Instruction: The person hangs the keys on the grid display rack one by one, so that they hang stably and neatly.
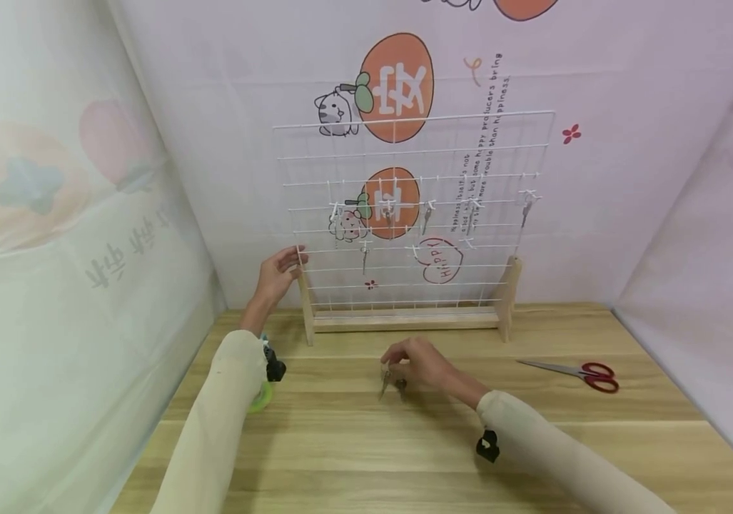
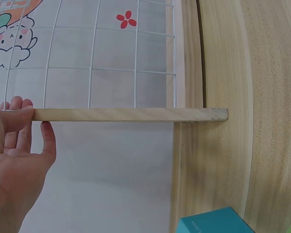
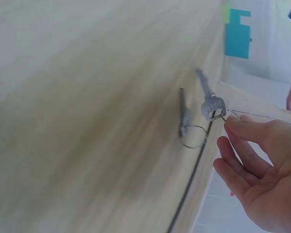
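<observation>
While the left hand [image 1: 278, 275] holds the left wooden post [image 2: 131, 114] of the wire grid rack [image 1: 412, 214], with thumb and fingers [image 2: 19, 114] closed around the post's upper end, the right hand [image 1: 422, 365] is low over the tabletop [image 1: 405, 442] in front of the rack. Its fingers [image 3: 247, 130] pinch a thin ring that carries a silver key [image 3: 209, 99]. In the right wrist view a second key [image 3: 183, 114] on its own ring lies just beside the first one; this view is blurred, so it cannot be told if the two rings are joined.

The held key hangs from the fingertips with its head near the fingers and its blade pointing away from the hand. In the head view its long axis runs nearly upright, tip down toward the tabletop.

On the backdrop behind the rack there is English print in vertical lines; only parts can be read, such as "happy producers bring" and "happiness". A red outline shape behind the lower wires carries the word "Happy". Two orange fruit drawings show white Chinese characters.

Several small keys [image 1: 364, 255] hang on white hooks of the rack. Red-handled scissors [image 1: 581, 373] lie on the tabletop at the right, well apart from the right hand, blades pointing left. A teal box [image 2: 216, 222] with tiny unreadable print lies near the left wrist.
</observation>
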The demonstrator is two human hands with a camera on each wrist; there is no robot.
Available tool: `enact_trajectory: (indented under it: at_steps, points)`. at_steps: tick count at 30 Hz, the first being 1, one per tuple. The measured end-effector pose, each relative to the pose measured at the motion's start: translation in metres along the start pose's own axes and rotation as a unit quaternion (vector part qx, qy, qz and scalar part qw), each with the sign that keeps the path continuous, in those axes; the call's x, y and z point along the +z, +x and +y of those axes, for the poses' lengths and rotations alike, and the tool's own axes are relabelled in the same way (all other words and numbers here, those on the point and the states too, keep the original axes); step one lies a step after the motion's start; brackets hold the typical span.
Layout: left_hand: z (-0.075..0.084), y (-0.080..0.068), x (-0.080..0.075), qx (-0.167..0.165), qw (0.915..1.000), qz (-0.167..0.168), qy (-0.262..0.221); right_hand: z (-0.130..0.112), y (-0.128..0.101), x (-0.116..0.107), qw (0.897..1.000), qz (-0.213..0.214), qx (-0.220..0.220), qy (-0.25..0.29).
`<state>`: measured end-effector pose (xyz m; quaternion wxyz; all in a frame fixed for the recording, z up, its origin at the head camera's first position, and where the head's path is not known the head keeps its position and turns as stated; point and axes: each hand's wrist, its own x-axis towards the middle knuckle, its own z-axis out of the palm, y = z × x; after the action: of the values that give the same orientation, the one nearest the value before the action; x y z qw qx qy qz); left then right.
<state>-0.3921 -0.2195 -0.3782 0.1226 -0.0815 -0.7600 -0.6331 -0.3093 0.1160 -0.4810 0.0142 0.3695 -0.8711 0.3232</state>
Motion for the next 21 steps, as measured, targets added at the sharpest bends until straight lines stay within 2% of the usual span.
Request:
enact_trajectory:
  at_steps: [5,11,16,21]
  points:
    - [-0.001,-0.001,0.000,0.000,1.0000,0.000,0.000,-0.001,0.007,-0.013,0.999,0.017,-0.035,-0.010]
    - [-0.001,-0.004,0.000,0.001,1.0000,-0.001,0.006,-0.003,0.016,-0.036,0.997,0.044,-0.052,-0.020]
    - [0.001,-0.004,0.000,0.000,1.0000,-0.005,0.002,-0.007,0.020,-0.062,0.996,0.064,-0.051,-0.027]
    - [0.003,-0.003,0.000,0.001,1.0000,-0.006,0.003,-0.012,0.022,-0.089,0.997,0.066,-0.020,-0.024]
